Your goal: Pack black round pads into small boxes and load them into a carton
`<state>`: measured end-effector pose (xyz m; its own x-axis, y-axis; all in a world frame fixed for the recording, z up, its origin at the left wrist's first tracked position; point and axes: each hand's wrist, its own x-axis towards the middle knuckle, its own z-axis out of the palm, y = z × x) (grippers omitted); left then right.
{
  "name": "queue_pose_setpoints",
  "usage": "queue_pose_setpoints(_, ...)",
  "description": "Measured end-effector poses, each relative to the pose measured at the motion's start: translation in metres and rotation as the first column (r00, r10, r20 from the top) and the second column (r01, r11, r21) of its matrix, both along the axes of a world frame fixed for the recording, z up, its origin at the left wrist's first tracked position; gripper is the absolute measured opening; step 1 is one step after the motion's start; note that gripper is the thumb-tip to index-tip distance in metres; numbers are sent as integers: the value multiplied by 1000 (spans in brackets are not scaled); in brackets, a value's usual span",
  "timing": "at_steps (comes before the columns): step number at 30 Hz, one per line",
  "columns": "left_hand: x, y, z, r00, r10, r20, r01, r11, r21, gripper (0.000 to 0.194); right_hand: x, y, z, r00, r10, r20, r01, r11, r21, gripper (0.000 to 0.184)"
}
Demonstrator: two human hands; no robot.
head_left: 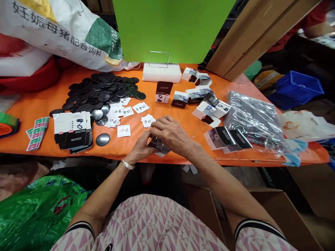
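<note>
A small dark printed box (157,143) is held low over the front of the table, largely hidden by my fingers. My left hand (140,147) is closed around its left side. From the right, my right hand (171,135) is bent over the top of the box, fingers together on it; whether they pinch something small cannot be seen. Just beyond lie folded white leaflets (148,120), with a single leaflet (124,130) to the left. A flat printed card (163,92) stands upright farther back, beside a small finished-looking box (180,99).
Black discs (102,89) are heaped at the back left, near stacked flat cartons (73,130) and a loose disc (103,139). Several boxes (204,92) and a plastic-wrapped bundle (253,118) occupy the right. A green panel (172,31) rises behind a white block (161,73).
</note>
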<state>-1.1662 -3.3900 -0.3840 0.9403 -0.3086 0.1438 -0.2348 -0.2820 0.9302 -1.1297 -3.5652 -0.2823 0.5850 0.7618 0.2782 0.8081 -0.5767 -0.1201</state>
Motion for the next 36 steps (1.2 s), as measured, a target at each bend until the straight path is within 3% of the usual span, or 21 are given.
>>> queue_pose_setpoints(2, -6, 9, -14, 991, 125, -48, -129, 986, -101, 49, -9, 8, -12, 993, -117, 28, 108, 971, 215, 30)
queue_pose_setpoints(4, -14, 19, -26, 971, 220, -94, -231, 964, -132, 54, -22, 16, -34, 976, -218, -6, 208, 925, 319, 33)
queue_pose_setpoints(6, -21, 26, -33, 956, 276, -99, -286, 951, -118, 62, -36, 27, -59, 977, -213, -25, 212, 941, 263, 32)
queue_pose_setpoints(9, -25, 32, -33, 969, 245, -32, -247, 966, -79, 67, -53, 44, -85, 986, -165, 17, 162, 978, 134, 36)
queue_pose_setpoints(12, -21, 38, -24, 981, 194, 24, -194, 981, -28, 58, -56, 51, -85, 985, -172, 19, 170, 983, 65, 34)
queue_pose_setpoints(15, -16, 47, -21, 976, 216, -3, -216, 976, -23, 52, -45, 47, -64, 991, -108, -80, 112, 993, 45, 22)
queue_pose_setpoints(17, -15, 52, -25, 981, 180, -70, -185, 981, -67, 51, -26, 44, -47, 965, 4, -262, 52, 977, 205, 19)
queue_pose_setpoints(18, -15, 53, -27, 984, 152, -97, -161, 983, -93, 51, -11, 44, -40, 936, 31, -351, 87, 945, 314, 23)
queue_pose_setpoints(20, -17, 55, -33, 986, 117, -120, -130, 985, -109, 52, 31, 48, -35, 881, -19, -473, 271, 839, 471, 31)
queue_pose_setpoints(22, -18, 57, -38, 987, 111, -119, -121, 990, -76, 53, 87, 63, -44, 841, -178, -510, 455, 743, 490, 30)
queue_pose_setpoints(24, -19, 59, -41, 988, 107, -115, -112, 993, -37, 55, 147, 85, -66, 803, -274, -530, 518, 761, 392, 21)
queue_pose_setpoints(26, -19, 61, -43, 990, 96, -105, -98, 995, -19, 57, 201, 108, -92, 724, -394, -567, 588, 782, 207, 21)
queue_pose_setpoints(29, -19, 63, -46, 993, 82, -83, -84, 996, -20, 58, 252, 135, -124, 602, -570, -560, 677, 736, -22, 31)
queue_pose_setpoints(32, -20, 64, -49, 994, 77, -72, -80, 996, -31, 58, 269, 146, -139, 579, -655, -487, 708, 699, -98, 41)
queue_pose_setpoints(36, -21, 65, -53, 993, 81, -83, -83, 996, -23, 60, 264, 136, -140, 623, -648, -439, 703, 709, -50, 38)
